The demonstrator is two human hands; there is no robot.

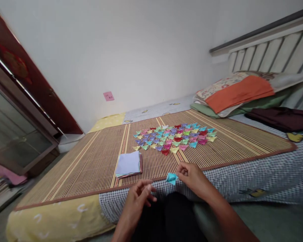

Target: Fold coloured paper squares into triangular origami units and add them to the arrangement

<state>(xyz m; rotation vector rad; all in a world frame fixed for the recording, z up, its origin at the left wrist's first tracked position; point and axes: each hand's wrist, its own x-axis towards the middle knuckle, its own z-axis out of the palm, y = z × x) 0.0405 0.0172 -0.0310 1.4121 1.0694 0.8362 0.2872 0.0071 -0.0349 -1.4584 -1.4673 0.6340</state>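
Between finger and thumb of my right hand (190, 174) is a folded blue paper piece (171, 178), held over the bed's front edge. My left hand (140, 195) is to the left of it, fingers apart and slightly curled, holding nothing. Beyond my hands, rows of small folded paper pieces (170, 142) in many colours lie on the bamboo mat (96, 168). A stack of square paper sheets (128, 163), with a pale lilac one on top, rests on the mat nearest my left hand.
Pillows (239, 90) and a dark folded cloth (280, 118) lie at the bed's right end, by a white radiator (270, 52). The checked sheet (242, 181) hangs over the front edge. A glass-fronted cabinet (12, 127) stands at the left.
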